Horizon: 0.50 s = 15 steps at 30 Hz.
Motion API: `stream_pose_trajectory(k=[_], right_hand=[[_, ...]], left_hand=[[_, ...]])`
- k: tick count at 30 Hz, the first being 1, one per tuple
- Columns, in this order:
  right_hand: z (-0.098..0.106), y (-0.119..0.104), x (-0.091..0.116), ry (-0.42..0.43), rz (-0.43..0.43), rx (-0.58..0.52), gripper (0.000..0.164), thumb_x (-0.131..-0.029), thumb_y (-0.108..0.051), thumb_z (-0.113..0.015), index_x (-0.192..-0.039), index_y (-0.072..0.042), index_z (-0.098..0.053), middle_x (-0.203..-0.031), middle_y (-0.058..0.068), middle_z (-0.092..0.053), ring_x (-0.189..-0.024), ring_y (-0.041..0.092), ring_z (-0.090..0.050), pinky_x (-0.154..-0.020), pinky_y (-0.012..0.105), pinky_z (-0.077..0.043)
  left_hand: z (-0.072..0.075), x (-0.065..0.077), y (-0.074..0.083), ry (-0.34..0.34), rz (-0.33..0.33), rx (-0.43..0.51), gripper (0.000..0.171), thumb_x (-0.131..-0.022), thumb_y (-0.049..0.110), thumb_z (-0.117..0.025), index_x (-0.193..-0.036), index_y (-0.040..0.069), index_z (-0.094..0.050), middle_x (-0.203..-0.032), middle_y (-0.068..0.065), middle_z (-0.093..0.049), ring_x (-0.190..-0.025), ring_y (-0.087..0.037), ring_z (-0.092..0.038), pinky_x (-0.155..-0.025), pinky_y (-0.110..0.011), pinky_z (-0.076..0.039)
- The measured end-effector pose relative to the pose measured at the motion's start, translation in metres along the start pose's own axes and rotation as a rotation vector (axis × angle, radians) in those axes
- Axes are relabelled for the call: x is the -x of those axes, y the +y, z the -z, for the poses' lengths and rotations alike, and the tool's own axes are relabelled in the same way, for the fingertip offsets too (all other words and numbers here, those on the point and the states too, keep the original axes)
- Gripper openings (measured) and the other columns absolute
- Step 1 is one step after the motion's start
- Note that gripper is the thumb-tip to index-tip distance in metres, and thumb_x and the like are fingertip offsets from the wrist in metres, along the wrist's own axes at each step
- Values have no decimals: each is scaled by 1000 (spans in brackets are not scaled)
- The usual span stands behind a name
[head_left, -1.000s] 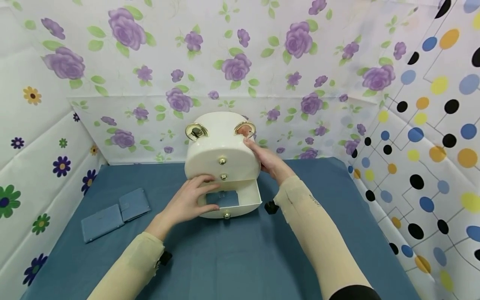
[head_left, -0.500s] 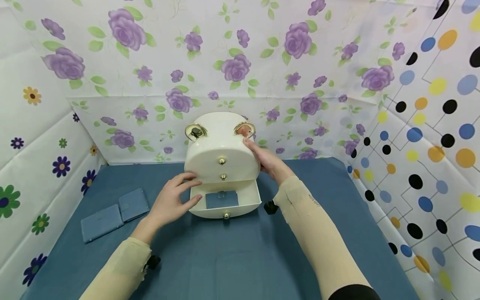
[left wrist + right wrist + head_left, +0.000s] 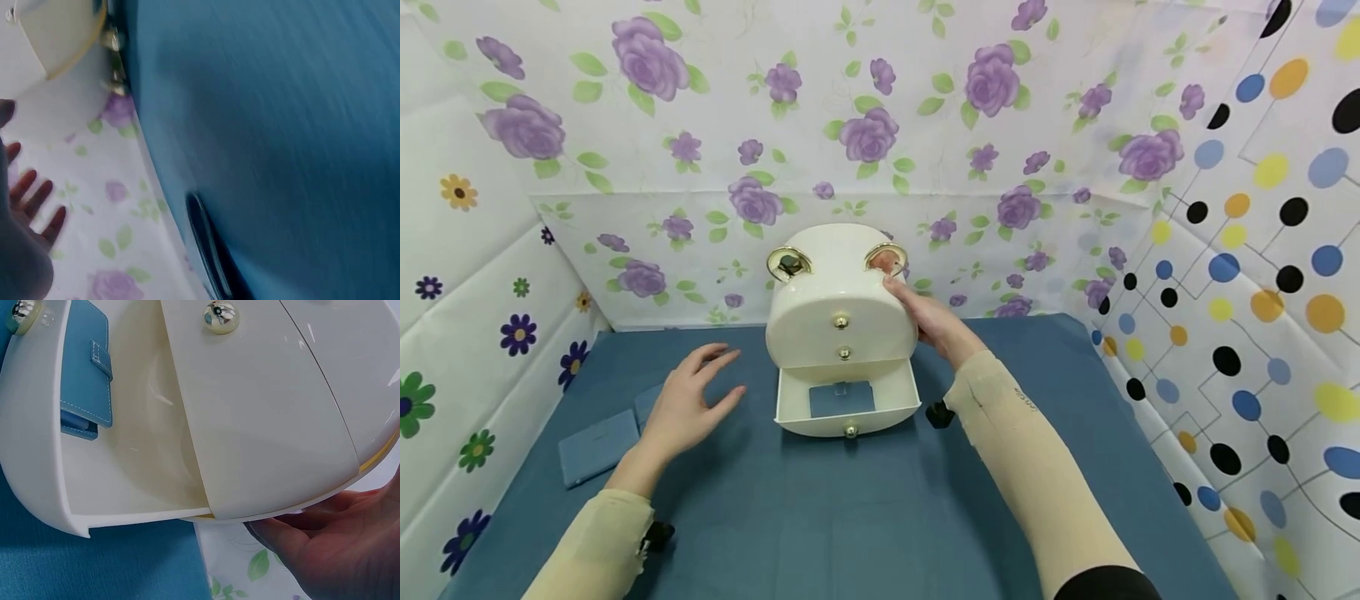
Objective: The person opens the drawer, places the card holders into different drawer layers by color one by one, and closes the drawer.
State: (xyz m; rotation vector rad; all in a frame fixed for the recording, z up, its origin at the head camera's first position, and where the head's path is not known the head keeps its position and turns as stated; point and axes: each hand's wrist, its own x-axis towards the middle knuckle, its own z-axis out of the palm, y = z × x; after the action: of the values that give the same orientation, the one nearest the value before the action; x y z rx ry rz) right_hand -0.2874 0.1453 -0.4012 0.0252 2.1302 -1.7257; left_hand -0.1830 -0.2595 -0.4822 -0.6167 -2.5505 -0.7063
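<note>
A white rounded drawer box [image 3: 835,287] with gold knobs stands at the back of the table. Its bottom drawer [image 3: 792,400] is pulled out, and a blue wallet with a snap strap [image 3: 86,369] lies inside. My right hand [image 3: 943,325] rests against the box's right side, one finger up near the gold-rimmed right ear. My left hand [image 3: 681,408] hovers left of the box with fingers spread and nothing in them. Below and behind it lie two blue flat cases, the larger one [image 3: 597,448] in plain view, the smaller one [image 3: 646,402] mostly hidden by the hand.
Blue cloth [image 3: 865,517] covers the table. A floral sheet [image 3: 880,192] hangs right behind the box. Flowered and dotted sheets close off the left and right sides. Each wrist wears a small black camera.
My left hand has let go of the drawer area and swung left, coming over the smaller blue case. The right hand stays at the box, and the drawer remains out.
</note>
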Motion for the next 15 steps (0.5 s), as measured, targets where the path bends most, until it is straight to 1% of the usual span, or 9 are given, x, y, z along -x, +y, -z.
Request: stream_pose_trajectory(k=[3,6,10,13,15], right_hand=[[0,0,0,0,3,5,86,-91,-85,-57,-134,-12,-69,-129,9,-68,-113,26,-67,-110,47,-50],[0,-1,1,5,4,7,86,-92,-85,-57,-134,-12,-69,-129,10,-68,-113,26,-67,-110,47,-50],[-1,0,1,5,4,5,86,-92,-85,-56,-134,-11,-69,-128,10,-68,-112,26,-67,-109,47,-51],[-2,0,1,6,4,-1,85,-92,-84,-57,-134,-11,-69,-128,10,-68,-111,26,-67,-108,47,-51],[-2,0,0,4,5,1,86,-92,-84,-56,-134,-11,-69,-128,10,-68,-111,26,-67,-108,47,-51]], left_hand=[[7,5,-10,-86,119,-53,76,-95,26,-85,-158,3,-50,-158,-29,-42,-135,-55,-46,-99,-79,-37],[13,8,-20,-188,223,-85,94,-96,36,-84,-168,4,-32,-165,-34,-26,-143,-63,-31,-102,-85,-27],[22,13,-34,-304,324,-88,116,-92,45,-85,-172,3,-12,-170,-37,-6,-151,-66,-10,-108,-87,-16],[27,16,-43,-370,378,-69,124,-90,46,-87,-171,1,-5,-170,-39,4,-152,-66,3,-111,-86,-9],[31,18,-47,-401,407,-61,126,-89,47,-87,-171,0,-3,-169,-40,7,-152,-67,6,-112,-86,-7]])
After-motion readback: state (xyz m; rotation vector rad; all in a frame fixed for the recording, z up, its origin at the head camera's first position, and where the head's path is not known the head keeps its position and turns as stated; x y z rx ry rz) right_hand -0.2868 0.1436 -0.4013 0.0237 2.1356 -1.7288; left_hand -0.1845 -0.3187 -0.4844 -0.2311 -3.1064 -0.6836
